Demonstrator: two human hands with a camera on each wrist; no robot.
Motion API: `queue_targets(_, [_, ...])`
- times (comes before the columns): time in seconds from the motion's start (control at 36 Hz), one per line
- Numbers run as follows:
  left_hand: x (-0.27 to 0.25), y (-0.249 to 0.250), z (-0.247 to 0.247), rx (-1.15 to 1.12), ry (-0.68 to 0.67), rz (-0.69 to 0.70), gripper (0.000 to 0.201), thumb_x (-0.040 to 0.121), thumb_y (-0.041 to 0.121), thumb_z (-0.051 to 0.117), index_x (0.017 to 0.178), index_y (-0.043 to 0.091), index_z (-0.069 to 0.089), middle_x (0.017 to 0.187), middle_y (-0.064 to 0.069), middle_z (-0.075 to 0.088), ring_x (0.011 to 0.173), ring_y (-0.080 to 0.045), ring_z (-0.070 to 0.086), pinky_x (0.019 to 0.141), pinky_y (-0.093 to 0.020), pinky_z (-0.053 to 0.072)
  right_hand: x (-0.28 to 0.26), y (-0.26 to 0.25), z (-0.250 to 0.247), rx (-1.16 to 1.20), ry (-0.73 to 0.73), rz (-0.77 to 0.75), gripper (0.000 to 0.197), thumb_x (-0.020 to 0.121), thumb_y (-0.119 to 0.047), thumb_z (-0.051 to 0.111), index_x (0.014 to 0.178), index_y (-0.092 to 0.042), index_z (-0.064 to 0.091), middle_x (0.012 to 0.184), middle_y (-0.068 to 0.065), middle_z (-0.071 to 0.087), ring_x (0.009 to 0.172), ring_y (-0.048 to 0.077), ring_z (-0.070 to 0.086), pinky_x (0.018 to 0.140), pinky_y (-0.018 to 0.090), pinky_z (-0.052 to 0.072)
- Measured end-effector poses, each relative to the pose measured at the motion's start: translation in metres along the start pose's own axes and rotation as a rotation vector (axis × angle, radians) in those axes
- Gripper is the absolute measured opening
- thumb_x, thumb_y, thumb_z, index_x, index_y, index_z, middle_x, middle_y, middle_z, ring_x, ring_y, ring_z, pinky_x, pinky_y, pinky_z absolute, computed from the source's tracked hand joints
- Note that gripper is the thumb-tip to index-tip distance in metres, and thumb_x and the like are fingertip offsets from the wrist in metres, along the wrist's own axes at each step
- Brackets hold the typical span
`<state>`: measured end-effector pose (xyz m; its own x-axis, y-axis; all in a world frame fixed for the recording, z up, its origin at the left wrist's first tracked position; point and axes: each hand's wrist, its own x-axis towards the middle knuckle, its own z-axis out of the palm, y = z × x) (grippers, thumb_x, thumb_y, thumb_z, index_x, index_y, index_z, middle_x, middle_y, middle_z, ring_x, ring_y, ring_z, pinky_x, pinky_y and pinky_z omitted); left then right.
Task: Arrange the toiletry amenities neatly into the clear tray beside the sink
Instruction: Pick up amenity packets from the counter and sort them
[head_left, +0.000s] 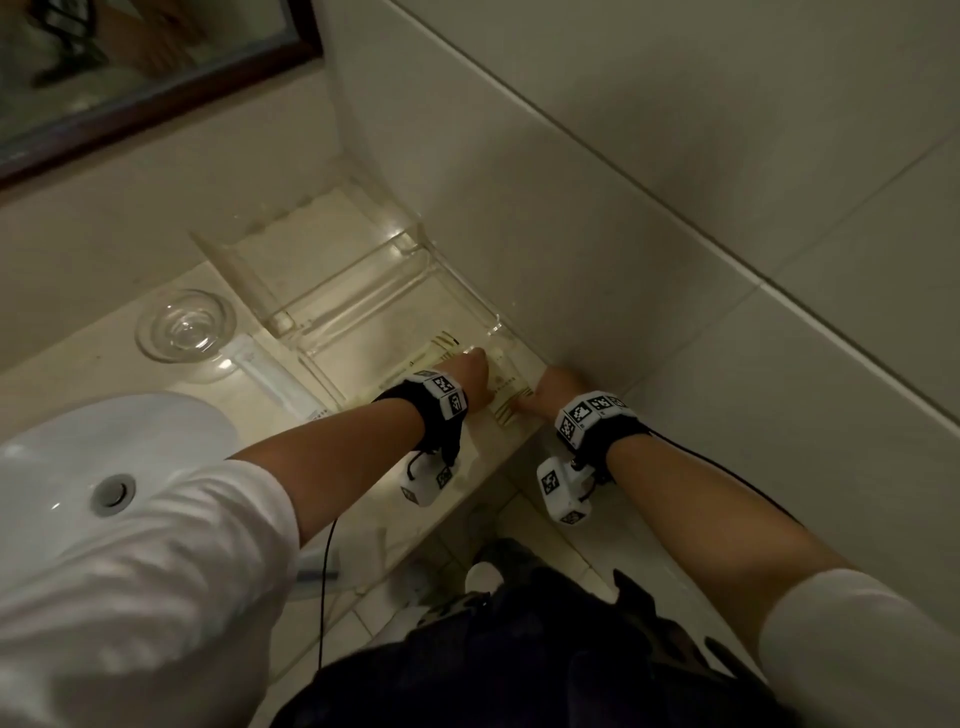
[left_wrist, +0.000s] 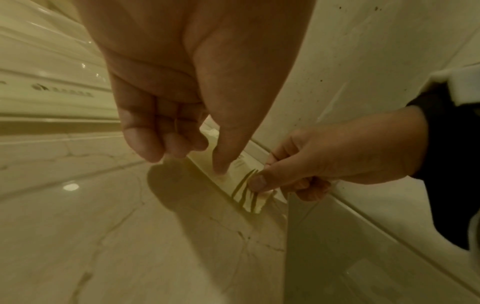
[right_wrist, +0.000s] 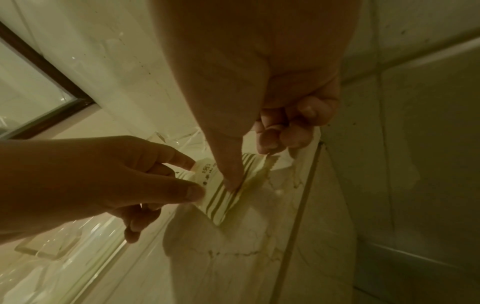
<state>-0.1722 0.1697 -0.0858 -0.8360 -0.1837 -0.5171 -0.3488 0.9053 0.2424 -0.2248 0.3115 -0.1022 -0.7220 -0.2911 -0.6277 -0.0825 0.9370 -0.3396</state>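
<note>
The clear tray stands on the marble counter against the tiled wall. A cream packet with dark stripes lies in its front compartment. A second striped packet sits low over the counter, just right of the tray. My left hand pinches its left edge between thumb and forefinger. My right hand grips its near end, thumb on top and fingers curled behind.
A round glass dish and a long wrapped item lie left of the tray. The white sink is at the near left. The tiled wall runs close along the right, and the counter edge is just behind my wrists.
</note>
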Motion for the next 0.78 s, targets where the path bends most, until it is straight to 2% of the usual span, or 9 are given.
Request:
queue_targets(0.08, [0.0, -0.001, -0.001, -0.019, 0.001, 0.001, 0.057, 0.089, 0.03, 0.062, 0.132, 0.003, 0.036, 0.121, -0.016, 0.058, 0.107, -0.032, 0.059, 0.078, -0.036, 0.047, 0.002, 0.002, 0.002, 0.007, 0.0, -0.007, 0.05, 0.074, -0.046, 0.074, 0.101, -0.006, 0.062, 0.096, 0.009, 0.066, 0.084, 0.026, 0.065, 0.066, 0.029, 0.048])
queue_targets(0.17, [0.0, -0.002, -0.002, 0.002, 0.005, 0.025, 0.057, 0.089, 0.029, 0.062, 0.131, 0.003, 0.033, 0.118, -0.017, 0.058, 0.103, -0.033, 0.06, 0.074, -0.037, 0.047, 0.003, 0.005, 0.002, 0.006, -0.002, -0.006, 0.034, 0.079, -0.04, 0.072, 0.071, -0.011, 0.055, 0.07, 0.003, 0.057, 0.061, 0.018, 0.056, 0.053, 0.024, 0.04])
queue_targets(0.22, [0.0, -0.003, -0.004, 0.034, 0.011, 0.035, 0.051, 0.09, 0.026, 0.06, 0.128, 0.003, 0.034, 0.116, -0.017, 0.058, 0.099, -0.034, 0.061, 0.068, -0.036, 0.045, 0.002, 0.006, 0.001, -0.028, 0.009, -0.027, 0.039, 0.082, -0.037, 0.07, 0.06, -0.015, 0.047, 0.061, 0.0, 0.049, 0.059, 0.019, 0.053, 0.052, 0.024, 0.037])
queue_targets(0.28, [-0.001, -0.003, -0.006, 0.051, 0.016, 0.033, 0.047, 0.091, 0.025, 0.058, 0.126, 0.003, 0.037, 0.115, -0.018, 0.058, 0.099, -0.035, 0.061, 0.067, -0.036, 0.044, 0.001, 0.006, -0.002, -0.057, 0.001, -0.047, 0.038, 0.083, -0.036, 0.069, 0.062, -0.014, 0.047, 0.062, 0.0, 0.049, 0.062, 0.021, 0.053, 0.053, 0.024, 0.037])
queue_targets(0.39, [-0.004, -0.003, -0.009, 0.035, 0.02, 0.028, 0.038, 0.094, 0.025, 0.051, 0.123, 0.001, 0.042, 0.12, -0.019, 0.056, 0.106, -0.036, 0.058, 0.077, -0.039, 0.046, -0.002, 0.006, -0.004, -0.075, 0.012, -0.092, 0.023, 0.085, -0.027, 0.067, 0.088, -0.014, 0.049, 0.083, 0.002, 0.051, 0.08, 0.021, 0.052, 0.07, 0.029, 0.04])
queue_targets(0.44, [-0.005, -0.003, -0.011, 0.022, 0.017, 0.022, 0.035, 0.096, 0.025, 0.046, 0.122, 0.001, 0.045, 0.122, -0.02, 0.056, 0.109, -0.036, 0.057, 0.082, -0.038, 0.046, -0.002, 0.006, -0.003, -0.058, 0.036, -0.128, 0.02, 0.085, -0.021, 0.065, 0.083, -0.017, 0.045, 0.079, 0.0, 0.048, 0.077, 0.02, 0.049, 0.068, 0.027, 0.039])
queue_targets(0.56, [-0.01, -0.005, -0.017, -0.015, 0.025, 0.01, 0.033, 0.098, 0.025, 0.042, 0.119, 0.002, 0.052, 0.123, -0.019, 0.058, 0.111, -0.035, 0.057, 0.085, -0.037, 0.046, -0.004, 0.007, -0.001, -0.004, 0.064, -0.16, 0.034, 0.083, -0.018, 0.065, 0.065, -0.022, 0.037, 0.066, -0.004, 0.044, 0.069, 0.02, 0.049, 0.065, 0.028, 0.04])
queue_targets(0.67, [-0.016, -0.009, -0.024, -0.09, 0.033, 0.002, 0.032, 0.098, 0.025, 0.045, 0.117, 0.002, 0.059, 0.116, -0.017, 0.063, 0.105, -0.033, 0.061, 0.086, -0.035, 0.048, -0.006, 0.007, 0.001, 0.039, 0.083, -0.173, 0.03, 0.08, -0.017, 0.067, 0.065, -0.024, 0.042, 0.07, -0.001, 0.052, 0.069, 0.021, 0.053, 0.068, 0.034, 0.049])
queue_targets(0.78, [-0.023, -0.017, -0.028, -0.169, 0.043, -0.016, 0.035, 0.098, 0.028, 0.046, 0.12, 0.005, 0.061, 0.115, -0.015, 0.065, 0.105, -0.03, 0.062, 0.089, -0.034, 0.049, -0.01, 0.006, 0.001, 0.083, 0.079, -0.208, 0.03, 0.081, -0.017, 0.068, 0.068, -0.024, 0.042, 0.073, -0.002, 0.051, 0.072, 0.019, 0.052, 0.068, 0.033, 0.046])
